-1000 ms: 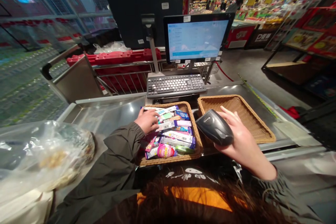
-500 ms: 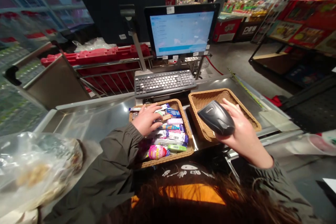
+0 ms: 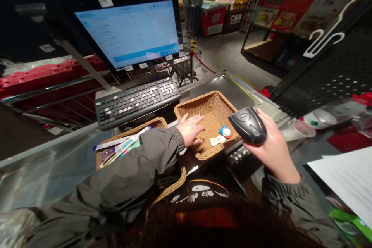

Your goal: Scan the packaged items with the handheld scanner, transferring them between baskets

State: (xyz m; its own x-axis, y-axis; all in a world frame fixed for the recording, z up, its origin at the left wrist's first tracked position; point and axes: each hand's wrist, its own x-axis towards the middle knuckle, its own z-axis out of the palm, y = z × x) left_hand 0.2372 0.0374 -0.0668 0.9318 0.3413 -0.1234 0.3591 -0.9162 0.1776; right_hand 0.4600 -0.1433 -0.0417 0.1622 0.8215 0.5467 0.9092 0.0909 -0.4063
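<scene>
crosswise white packet (image 3: 217, 140) is flanked closest by spread, seemingly empty left hand (image 3: 189, 130); scanner (image 3: 249, 126) is gripped by curled right hand (image 3: 271, 145).

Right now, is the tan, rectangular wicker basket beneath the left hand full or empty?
Neither: the basket holds a small blue-edged item and a small white one, with bare weave showing around them.

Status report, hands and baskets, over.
Right hand gripping scanner. Left hand open, over right basket. Two small items inside. Left sleeve hiding much of other basket.
</scene>
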